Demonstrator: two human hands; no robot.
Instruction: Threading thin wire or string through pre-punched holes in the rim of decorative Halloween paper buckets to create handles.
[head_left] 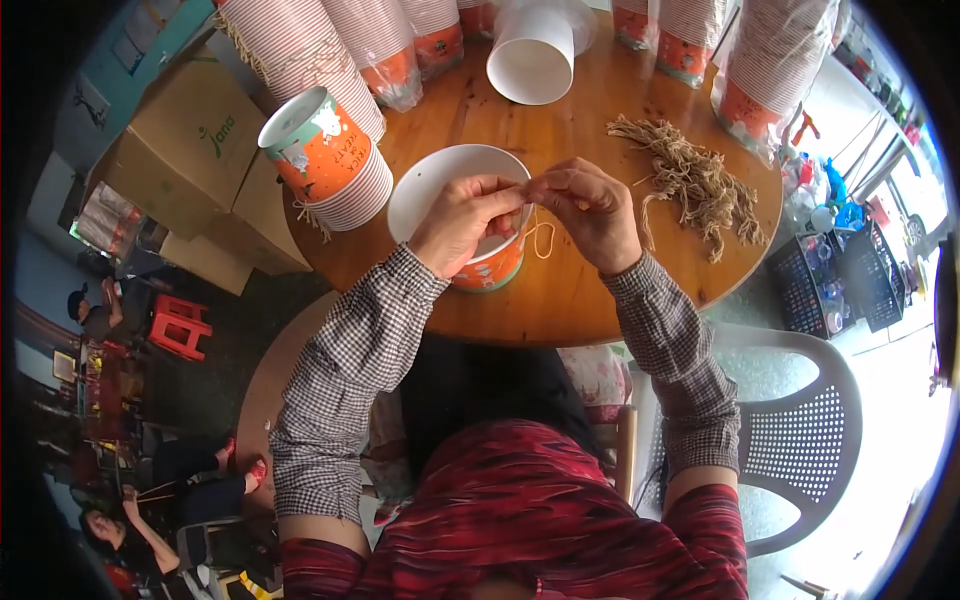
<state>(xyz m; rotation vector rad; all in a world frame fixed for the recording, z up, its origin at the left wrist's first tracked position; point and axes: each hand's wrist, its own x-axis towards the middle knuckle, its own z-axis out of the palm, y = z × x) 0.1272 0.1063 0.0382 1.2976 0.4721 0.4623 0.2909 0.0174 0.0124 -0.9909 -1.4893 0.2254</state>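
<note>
At twelve o'clock, your left hand (468, 222) and right hand (602, 218) pinch the thin cord (552, 240) over the bucket (492, 271); a slack grip could drop it.

Fingertips of left hand (462, 225) and right hand (602, 215) overlap; anything pinched between them too small to tell. Upper end of pale cord (551, 243) lost behind fingers; which hand grips it unclear. Left hand covers part of orange-and-white bucket (490, 272), rim and wall. Tall cup stacks (278, 38) cut off by top edge. Contents of black crates (873, 275) blurred. Person in cap (98, 318), far left, small and dim. Grey chair (842, 400) partly behind right sleeve (668, 340).
</note>
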